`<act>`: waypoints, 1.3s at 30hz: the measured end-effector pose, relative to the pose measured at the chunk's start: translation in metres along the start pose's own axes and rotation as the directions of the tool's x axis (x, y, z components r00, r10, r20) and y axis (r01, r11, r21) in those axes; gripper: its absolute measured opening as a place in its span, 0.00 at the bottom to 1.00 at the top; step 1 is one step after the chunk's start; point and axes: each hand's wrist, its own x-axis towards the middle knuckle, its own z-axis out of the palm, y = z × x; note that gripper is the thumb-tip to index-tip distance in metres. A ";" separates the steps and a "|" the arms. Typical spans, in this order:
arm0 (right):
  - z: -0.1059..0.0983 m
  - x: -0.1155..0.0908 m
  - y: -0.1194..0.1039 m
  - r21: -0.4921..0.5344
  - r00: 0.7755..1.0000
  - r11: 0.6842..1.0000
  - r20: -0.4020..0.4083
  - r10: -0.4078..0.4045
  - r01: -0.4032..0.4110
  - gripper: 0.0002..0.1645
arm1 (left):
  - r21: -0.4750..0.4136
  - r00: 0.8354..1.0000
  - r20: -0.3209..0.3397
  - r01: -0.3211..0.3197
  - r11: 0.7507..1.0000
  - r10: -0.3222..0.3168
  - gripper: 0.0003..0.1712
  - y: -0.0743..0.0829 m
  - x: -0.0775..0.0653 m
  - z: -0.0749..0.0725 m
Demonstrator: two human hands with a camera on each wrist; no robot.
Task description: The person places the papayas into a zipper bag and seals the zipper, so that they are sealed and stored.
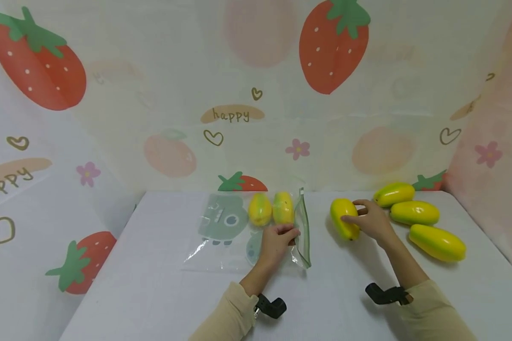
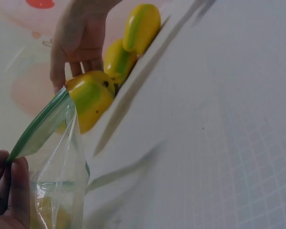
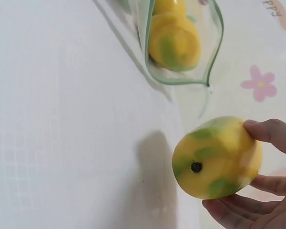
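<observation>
A clear zip-lock bag (image 1: 234, 255) with a green cartoon print lies on the table, its green-edged mouth (image 3: 157, 78) gaping towards the right. Two yellow-green papayas (image 1: 260, 210) are inside it, side by side. My left hand (image 1: 276, 244) pinches the near side of the bag's mouth between thumb and fingers. To the right of that opening, my right hand (image 1: 373, 220) grips another papaya (image 1: 342, 218), thumb on one side and fingers on the other. The right wrist view shows this papaya (image 3: 214, 160) end-on with its dark stem spot, over a shadow on the table.
Three more papayas (image 1: 437, 242) lie in a slanting row at the table's right, beyond my right hand. The white table (image 1: 123, 284) meets a printed backdrop (image 1: 256, 156) with strawberries behind and at both sides. Each wrist wears a black camera mount (image 1: 384, 293).
</observation>
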 end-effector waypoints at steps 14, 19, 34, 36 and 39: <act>0.020 0.009 -0.016 0.041 0.999 0.998 0.024 -0.045 0.044 0.46 | 0.019 1.000 0.003 0.011 1.000 -0.011 0.13 0.005 -0.001 0.000; 0.027 0.012 -0.021 0.044 0.997 0.997 0.033 -0.063 0.061 0.44 | 0.009 1.000 -0.014 -0.020 1.000 0.020 0.14 0.015 -0.009 0.000; 0.047 0.016 -0.036 0.041 0.993 0.995 0.070 -0.093 0.090 0.43 | -0.001 0.999 -0.027 -0.016 1.000 0.016 0.14 0.004 0.001 0.004; 0.050 0.017 -0.037 0.041 0.993 0.995 0.077 -0.095 0.092 0.42 | 0.005 1.000 -0.023 -0.013 1.000 0.013 0.14 0.005 0.000 0.003; 0.055 0.018 -0.037 0.051 0.991 0.994 0.083 -0.102 0.098 0.42 | 0.026 1.000 -0.012 0.002 1.000 -0.002 0.14 0.006 0.000 0.002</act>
